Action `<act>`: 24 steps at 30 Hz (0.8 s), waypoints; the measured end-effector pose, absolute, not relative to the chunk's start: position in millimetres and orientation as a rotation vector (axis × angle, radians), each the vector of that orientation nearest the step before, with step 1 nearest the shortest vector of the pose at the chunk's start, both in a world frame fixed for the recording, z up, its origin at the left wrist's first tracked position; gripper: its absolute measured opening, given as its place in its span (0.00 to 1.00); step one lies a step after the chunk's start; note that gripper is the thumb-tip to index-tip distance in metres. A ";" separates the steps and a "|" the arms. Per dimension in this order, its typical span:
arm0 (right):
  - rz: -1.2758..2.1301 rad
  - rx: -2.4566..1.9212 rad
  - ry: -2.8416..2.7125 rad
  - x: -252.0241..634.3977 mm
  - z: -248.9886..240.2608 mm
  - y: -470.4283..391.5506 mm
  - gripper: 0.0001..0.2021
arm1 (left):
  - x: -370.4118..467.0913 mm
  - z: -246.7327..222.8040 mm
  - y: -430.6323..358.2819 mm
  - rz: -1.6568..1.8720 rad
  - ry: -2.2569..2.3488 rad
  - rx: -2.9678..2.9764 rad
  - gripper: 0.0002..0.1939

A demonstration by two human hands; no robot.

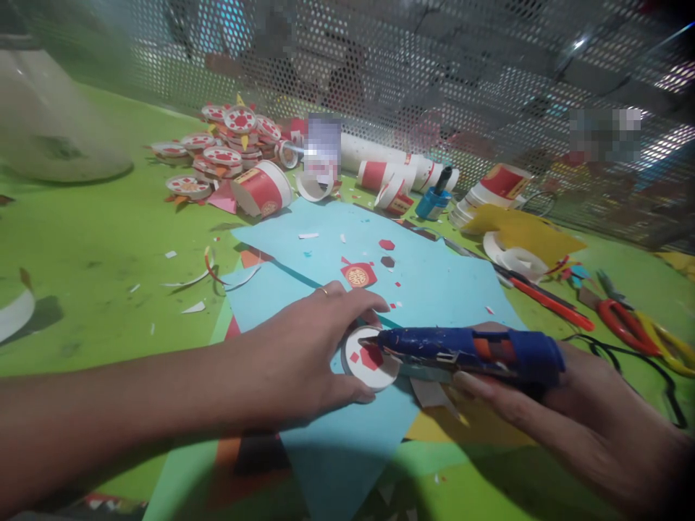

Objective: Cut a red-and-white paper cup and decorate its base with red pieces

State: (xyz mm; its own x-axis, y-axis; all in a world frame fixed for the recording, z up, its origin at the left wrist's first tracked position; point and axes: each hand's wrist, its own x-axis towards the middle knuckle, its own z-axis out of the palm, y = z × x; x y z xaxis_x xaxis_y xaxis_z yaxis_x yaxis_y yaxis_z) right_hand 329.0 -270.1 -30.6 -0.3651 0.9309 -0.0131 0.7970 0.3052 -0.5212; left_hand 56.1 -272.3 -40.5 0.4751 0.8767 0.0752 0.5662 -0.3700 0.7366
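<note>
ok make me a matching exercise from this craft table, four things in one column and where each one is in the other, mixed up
Things
1. glue gun
2. white paper disc
3. red-handled scissors
4. stack of decorated discs

Places
A. far left of the green table, near the mesh screen
B. in the right hand, nozzle pointing left
C. held down on the blue paper by the left hand
D. on the table at the right, beside the yellow-handled pair

Pairs: 1-B, 2-C, 3-D, 4-A
</note>
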 end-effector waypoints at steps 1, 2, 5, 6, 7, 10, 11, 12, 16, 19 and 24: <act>0.632 -1.554 -2.309 328.9 -30.1 -270.2 0.19 | 55.9 -40.6 -272.4 0.619 1.192 2.078 0.32; 0.617 -1.550 -2.315 329.2 -30.2 -270.5 0.19 | 55.8 -40.7 -272.6 0.625 1.194 2.079 0.32; 0.629 -1.588 -2.258 331.4 -32.5 -272.2 0.20 | 55.6 -41.0 -272.5 0.640 1.187 2.081 0.32; 0.636 -1.607 -2.236 331.9 -33.4 -272.9 0.21 | 55.6 -41.1 -272.4 0.642 1.187 2.080 0.32; 0.640 -1.623 -2.226 331.9 -33.9 -273.5 0.21 | 55.7 -41.1 -272.2 0.639 1.187 2.079 0.32; 0.623 -1.608 -2.250 329.5 -32.7 -274.0 0.20 | 56.3 -41.0 -272.2 0.634 1.187 2.082 0.32; 0.607 -1.593 -2.256 328.3 -31.5 -273.6 0.20 | 56.6 -40.9 -272.2 0.632 1.187 2.083 0.32; 0.610 -1.580 -2.271 327.3 -30.2 -273.2 0.20 | 57.0 -40.9 -272.3 0.630 1.188 2.083 0.32; 0.671 -1.533 -2.293 326.6 -28.2 -271.1 0.20 | 57.5 -40.9 -271.8 0.629 1.188 2.083 0.32; 0.670 -1.569 -2.260 330.6 -31.6 -271.0 0.20 | 56.5 -41.6 -270.9 0.640 1.190 2.093 0.32; 0.749 -1.690 -2.154 337.4 -37.3 -272.6 0.22 | 55.5 -42.4 -271.2 0.635 1.183 2.101 0.32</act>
State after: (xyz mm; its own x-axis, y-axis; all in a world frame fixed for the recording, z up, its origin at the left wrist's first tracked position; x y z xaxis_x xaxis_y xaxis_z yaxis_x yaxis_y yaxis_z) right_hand 337.4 -272.6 -37.3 -0.2614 0.9619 -0.0804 0.8044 0.1711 -0.5689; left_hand 55.5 -271.2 -42.4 0.4790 0.8723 0.0988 0.5646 -0.3923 0.7262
